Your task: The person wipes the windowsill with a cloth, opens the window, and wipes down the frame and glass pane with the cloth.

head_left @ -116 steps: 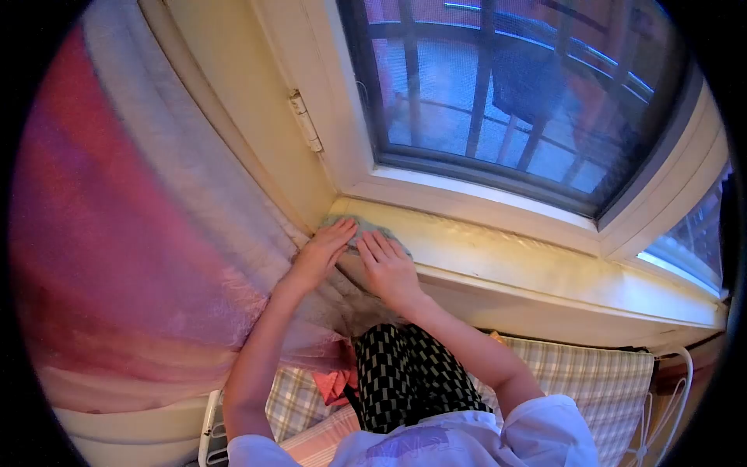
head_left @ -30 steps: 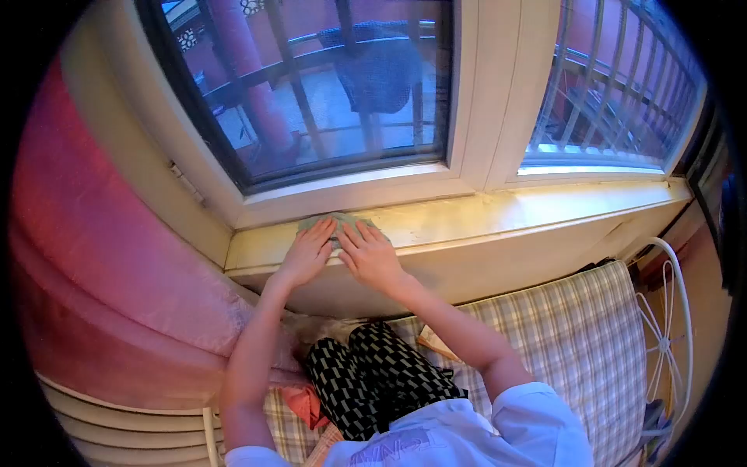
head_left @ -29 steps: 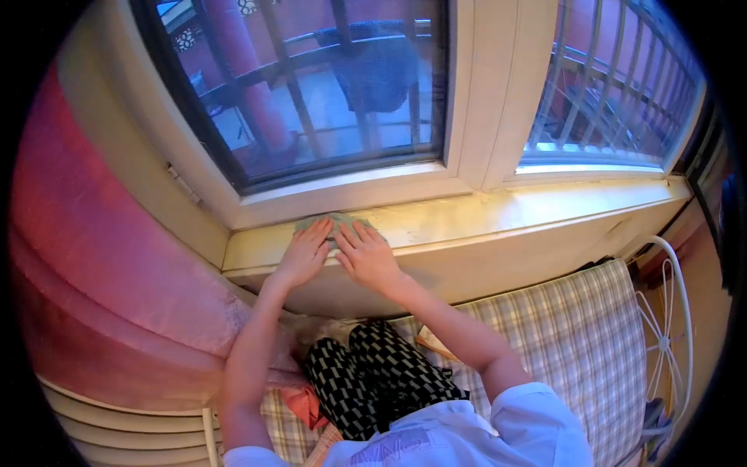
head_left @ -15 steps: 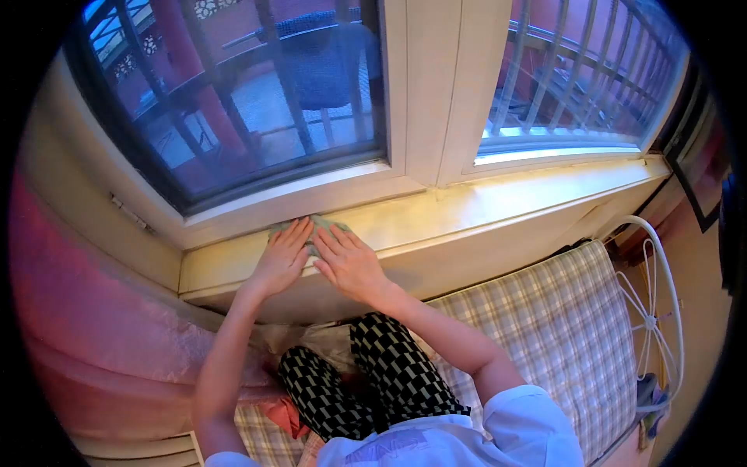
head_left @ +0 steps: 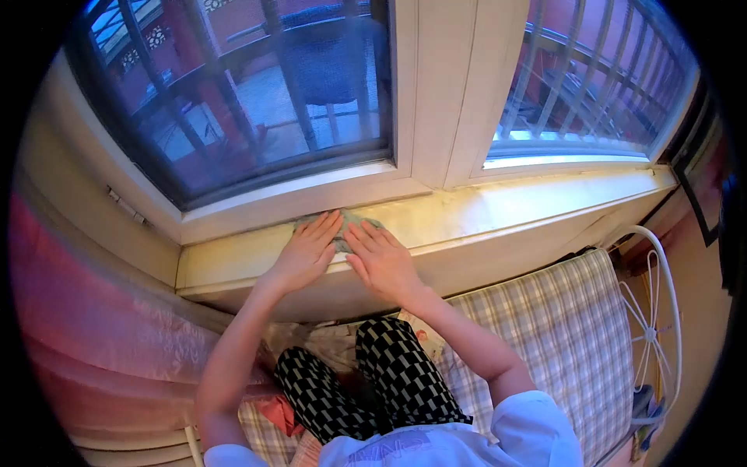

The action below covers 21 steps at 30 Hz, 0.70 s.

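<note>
A greyish-green cloth lies on the pale windowsill, close to the bottom of the window frame. My left hand presses flat on its left part, fingers stretched out. Beside it, my right hand rests flat on the cloth's right part, its fingers also extended and angled toward the left hand. Much of the cloth is covered by both hands. Neither hand is curled around it.
Above the sill stand a dark-screened window and a second barred window. Below is a bed with a checked cover and a white metal bed frame. A pink curtain hangs at the left.
Both hands and the cloth beneath them have slid to the right along the sill. The view has shifted slightly.
</note>
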Available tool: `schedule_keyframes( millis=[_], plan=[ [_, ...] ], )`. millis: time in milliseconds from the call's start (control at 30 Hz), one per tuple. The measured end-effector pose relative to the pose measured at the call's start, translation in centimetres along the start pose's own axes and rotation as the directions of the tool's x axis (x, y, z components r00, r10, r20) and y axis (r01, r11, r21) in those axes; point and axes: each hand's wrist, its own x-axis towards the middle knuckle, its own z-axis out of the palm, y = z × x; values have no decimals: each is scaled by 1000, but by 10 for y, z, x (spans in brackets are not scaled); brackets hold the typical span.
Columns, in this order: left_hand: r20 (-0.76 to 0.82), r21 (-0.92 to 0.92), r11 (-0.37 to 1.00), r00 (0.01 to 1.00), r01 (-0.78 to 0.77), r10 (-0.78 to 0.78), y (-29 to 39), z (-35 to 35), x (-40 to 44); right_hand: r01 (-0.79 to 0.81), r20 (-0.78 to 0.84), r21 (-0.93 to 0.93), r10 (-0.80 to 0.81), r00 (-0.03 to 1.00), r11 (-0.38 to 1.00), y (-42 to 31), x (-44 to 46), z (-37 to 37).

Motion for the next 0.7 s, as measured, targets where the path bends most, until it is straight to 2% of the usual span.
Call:
schedule_keyframes(
  millis=[200, 700],
  plan=[
    [-1, 19, 998, 998, -65, 65, 23, 8, 25, -65, 63, -19, 66, 996, 998, 24, -14, -24],
    [-22, -11, 984, 984, -177, 177, 57, 32, 77, -163, 38, -75, 166, 985, 984, 66, -35, -58]
  ],
)
